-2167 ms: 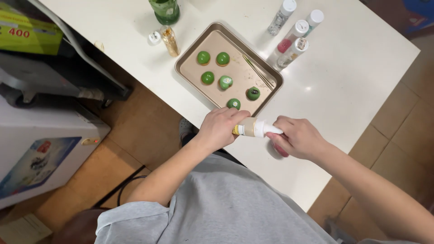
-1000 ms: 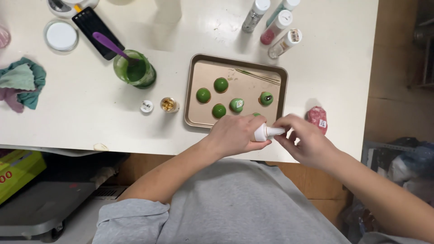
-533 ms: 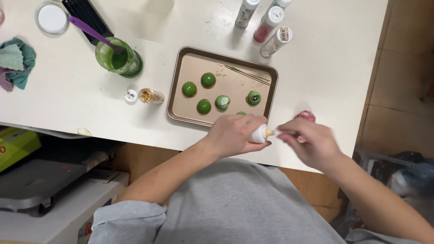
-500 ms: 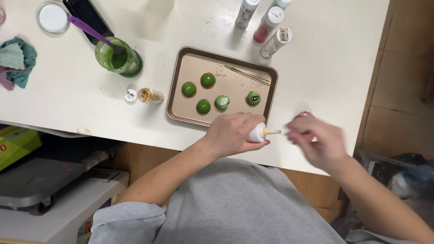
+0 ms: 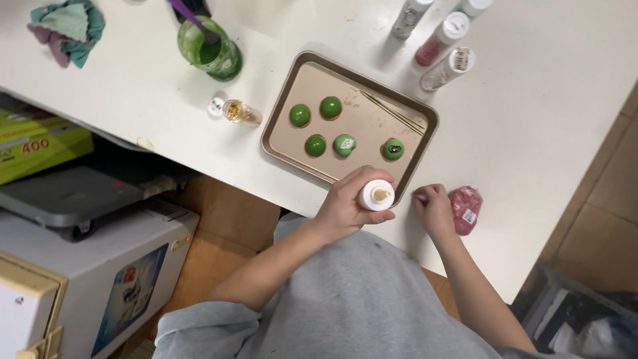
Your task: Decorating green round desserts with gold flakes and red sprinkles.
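My left hand [image 5: 345, 209] grasps the white squeeze bottle [image 5: 377, 195] at lower centre; my right hand [image 5: 434, 211] rests clenched on the tabletop [image 5: 531, 133] beside the tray [image 5: 279, 119].

The person wears a plain grey top, loose and softly creased, sleeves pushed up at four and eight o'clock, leaving both forearms bare.

Sixth green ball [image 5: 367, 167] behind left hand [image 5: 350, 203]

- We see a smooth white plastic squeeze bottle [image 5: 376, 195].
- Our matt metal baking tray [image 5: 412, 165] carries glossy green round sweets [image 5: 330, 107].
- The white tabletop [image 5: 545, 133] looks smooth.
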